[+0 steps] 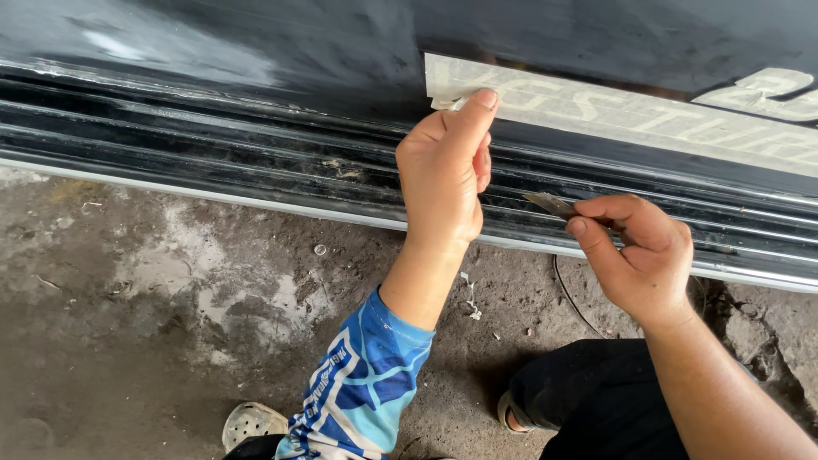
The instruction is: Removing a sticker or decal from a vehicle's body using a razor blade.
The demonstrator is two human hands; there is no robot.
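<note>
Pale sticker strip (630, 115) is running along the black car panel (256, 51), from top centre out toward 3 o'clock, faint lettering on it. Its left end is lifting into a small curled flap. Left hand (443, 175) is pinching that flap, thumb tip pressing at the strip's corner, other fingers folded in behind. Right hand (643, 255) is sitting at 4 o'clock of the left hand, gripping a thin flat blade (550, 204) between thumb and forefinger, tip pointing toward 9 o'clock, hovering just off the ribbed sill (213, 145) and not touching the strip.

Risks, as a guess: the strip is looking thin and brittle, so pulling hard at a steep angle is likely tearing it and leaving scraps stuck. The blade tip is lying close to the paint; tilting it in is likely scratching the panel. It is also pointing toward the left wrist, so a slip is risking a cut.

Below, at 6 o'clock, dusty concrete floor (128, 324), a blue patterned sleeve (362, 388), a pale clog (251, 423).
</note>
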